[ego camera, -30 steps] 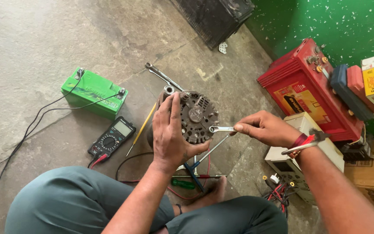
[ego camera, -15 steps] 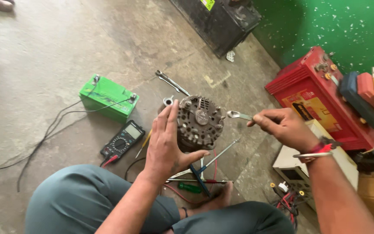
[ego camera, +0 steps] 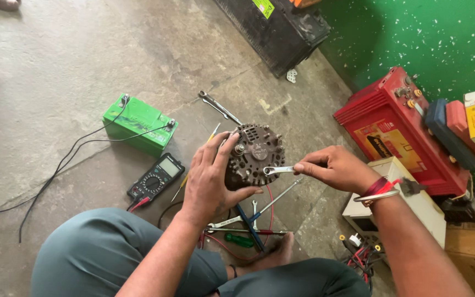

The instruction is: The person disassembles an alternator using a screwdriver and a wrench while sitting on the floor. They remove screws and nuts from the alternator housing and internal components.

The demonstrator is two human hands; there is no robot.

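A dark, round alternator (ego camera: 255,154) stands on the concrete floor in front of my crossed legs. My left hand (ego camera: 211,179) wraps around its left side and holds it steady. My right hand (ego camera: 333,168) pinches the handle of a small silver wrench (ego camera: 279,170), whose ring end rests against the alternator's right face. Under the alternator lie screwdrivers and another wrench (ego camera: 225,223), with a green-handled screwdriver (ego camera: 239,240) near my foot.
A green battery (ego camera: 139,124) with black leads sits at the left, a multimeter (ego camera: 156,176) beside it. A long spanner (ego camera: 218,106) lies beyond the alternator. A red battery (ego camera: 399,130), a white battery (ego camera: 396,206) and a black battery (ego camera: 279,30) stand to the right and back.
The view has shifted and the alternator now sits lower in frame. My right hand brought the wrench's ring end back against the alternator; my left hand keeps its grip.
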